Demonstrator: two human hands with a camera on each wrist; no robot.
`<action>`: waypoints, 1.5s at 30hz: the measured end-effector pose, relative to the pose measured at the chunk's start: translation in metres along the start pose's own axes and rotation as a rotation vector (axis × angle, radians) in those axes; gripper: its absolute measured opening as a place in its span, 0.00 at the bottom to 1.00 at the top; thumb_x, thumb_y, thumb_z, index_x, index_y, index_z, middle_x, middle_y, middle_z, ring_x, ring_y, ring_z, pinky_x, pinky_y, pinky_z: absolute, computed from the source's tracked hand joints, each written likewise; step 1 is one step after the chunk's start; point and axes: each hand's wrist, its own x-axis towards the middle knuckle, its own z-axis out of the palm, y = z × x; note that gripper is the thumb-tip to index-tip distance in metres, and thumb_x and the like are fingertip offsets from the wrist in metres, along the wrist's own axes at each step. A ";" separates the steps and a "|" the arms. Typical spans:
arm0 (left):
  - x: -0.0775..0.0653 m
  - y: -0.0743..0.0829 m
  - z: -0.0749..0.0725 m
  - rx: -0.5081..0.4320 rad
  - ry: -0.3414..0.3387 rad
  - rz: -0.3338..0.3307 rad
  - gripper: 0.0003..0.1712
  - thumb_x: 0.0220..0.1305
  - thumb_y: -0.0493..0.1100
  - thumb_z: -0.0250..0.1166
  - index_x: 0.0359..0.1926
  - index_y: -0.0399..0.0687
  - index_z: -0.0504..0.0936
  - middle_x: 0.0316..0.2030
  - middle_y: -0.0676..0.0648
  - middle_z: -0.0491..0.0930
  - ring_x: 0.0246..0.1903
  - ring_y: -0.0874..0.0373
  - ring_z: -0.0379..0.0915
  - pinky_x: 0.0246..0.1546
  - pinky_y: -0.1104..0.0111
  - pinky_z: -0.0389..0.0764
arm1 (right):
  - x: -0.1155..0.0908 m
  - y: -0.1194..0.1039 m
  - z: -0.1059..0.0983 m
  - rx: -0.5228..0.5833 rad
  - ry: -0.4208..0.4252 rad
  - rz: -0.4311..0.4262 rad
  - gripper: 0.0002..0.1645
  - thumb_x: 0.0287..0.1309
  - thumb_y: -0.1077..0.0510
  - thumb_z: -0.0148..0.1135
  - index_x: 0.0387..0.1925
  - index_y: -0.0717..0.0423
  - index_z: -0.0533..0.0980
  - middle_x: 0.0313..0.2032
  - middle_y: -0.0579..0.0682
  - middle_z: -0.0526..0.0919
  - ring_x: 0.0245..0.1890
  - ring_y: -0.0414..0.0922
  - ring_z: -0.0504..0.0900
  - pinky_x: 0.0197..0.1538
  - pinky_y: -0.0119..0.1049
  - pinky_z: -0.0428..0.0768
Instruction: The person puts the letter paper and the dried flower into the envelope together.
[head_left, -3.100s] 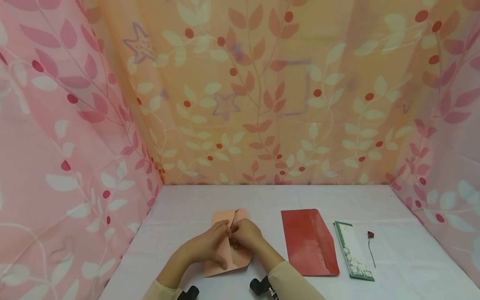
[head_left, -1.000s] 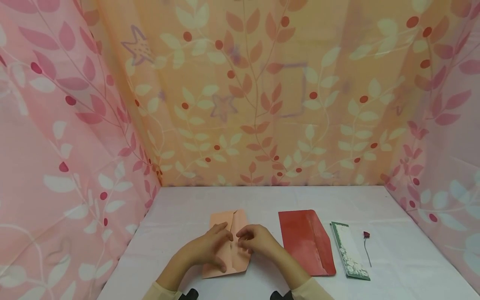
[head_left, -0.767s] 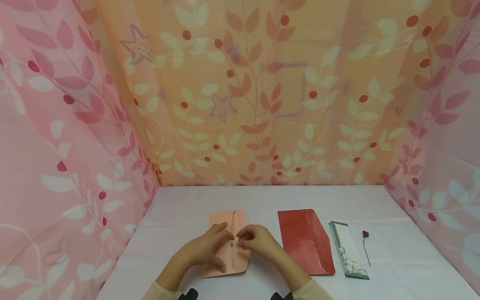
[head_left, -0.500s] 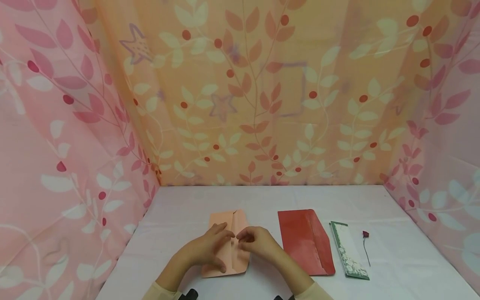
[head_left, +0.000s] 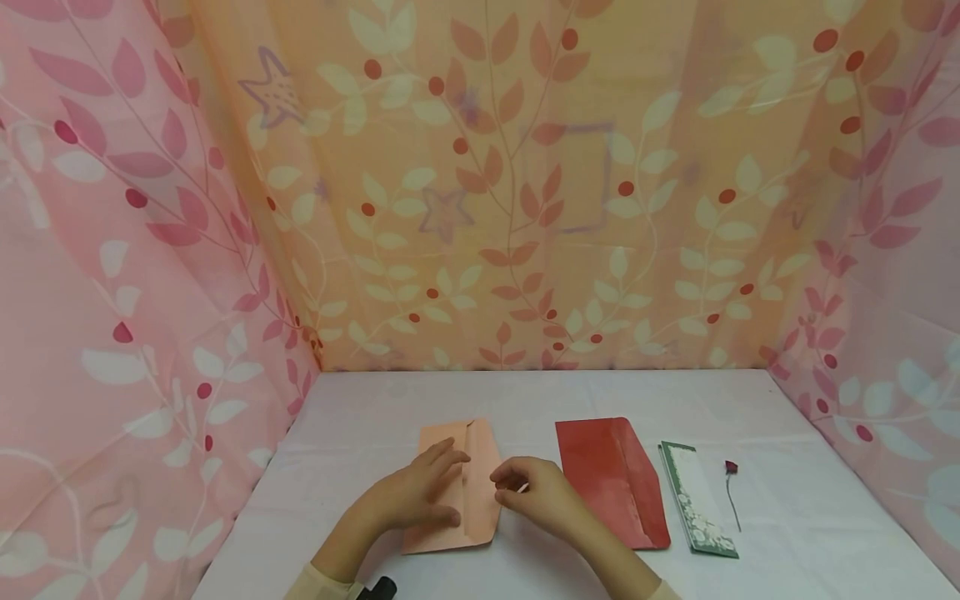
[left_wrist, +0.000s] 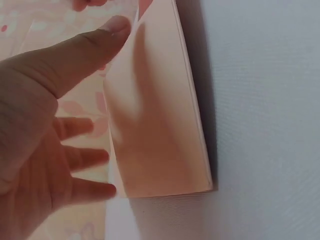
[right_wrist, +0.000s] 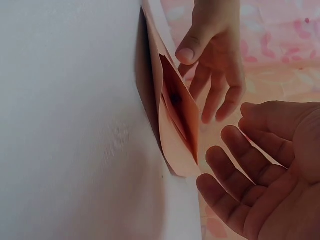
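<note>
A peach envelope (head_left: 482,454) lies on the table with its flap side up and its flap to the right. Its mouth gapes in the right wrist view, where the envelope (right_wrist: 175,152) shows a folded pinkish layer and a small dark spot inside. My left hand (head_left: 420,493) is over the envelope's left half, fingers spread and thumb near the mouth; whether it touches the paper I cannot tell. Just beyond the flap's right edge, my right hand (head_left: 542,497) hovers with loosely bent fingers. The right wrist view shows nothing in this hand (right_wrist: 270,170).
To the right lies a red envelope (head_left: 611,483), flap also rightward. Beyond it are a narrow green-bordered card with white flowers (head_left: 699,504) and a small dark red rose on a thin stem (head_left: 732,492). Patterned curtains (head_left: 480,183) enclose the white table (head_left: 375,400).
My right hand has let go at the envelope's mouth and drawn away to the right. My left hand stays over the envelope, its fingers slightly shifted. The other items have not moved.
</note>
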 end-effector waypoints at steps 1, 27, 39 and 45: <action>0.001 0.001 0.000 0.009 0.017 0.005 0.44 0.59 0.63 0.73 0.72 0.67 0.64 0.78 0.42 0.56 0.73 0.42 0.62 0.61 0.43 0.75 | -0.002 0.001 -0.002 -0.004 0.004 0.001 0.11 0.61 0.58 0.69 0.46 0.51 0.85 0.37 0.40 0.86 0.39 0.35 0.82 0.44 0.33 0.81; 0.026 0.049 0.017 0.191 0.166 0.204 0.28 0.65 0.58 0.71 0.63 0.62 0.76 0.73 0.54 0.68 0.69 0.55 0.70 0.64 0.56 0.76 | -0.054 0.020 -0.078 -0.272 0.150 -0.031 0.14 0.60 0.57 0.72 0.45 0.36 0.83 0.43 0.36 0.85 0.43 0.35 0.82 0.48 0.38 0.83; 0.061 0.100 0.023 0.247 0.126 0.227 0.31 0.64 0.59 0.72 0.65 0.65 0.75 0.71 0.52 0.70 0.69 0.57 0.69 0.64 0.61 0.76 | -0.070 0.048 -0.111 -0.347 0.232 0.040 0.15 0.60 0.55 0.74 0.47 0.34 0.83 0.46 0.35 0.85 0.48 0.40 0.83 0.51 0.43 0.84; 0.078 0.121 0.026 0.288 0.059 0.217 0.34 0.63 0.61 0.71 0.68 0.64 0.73 0.70 0.52 0.71 0.69 0.57 0.70 0.64 0.61 0.76 | -0.076 0.058 -0.127 -0.391 0.256 0.068 0.15 0.60 0.53 0.74 0.49 0.42 0.84 0.49 0.38 0.85 0.52 0.46 0.83 0.52 0.50 0.84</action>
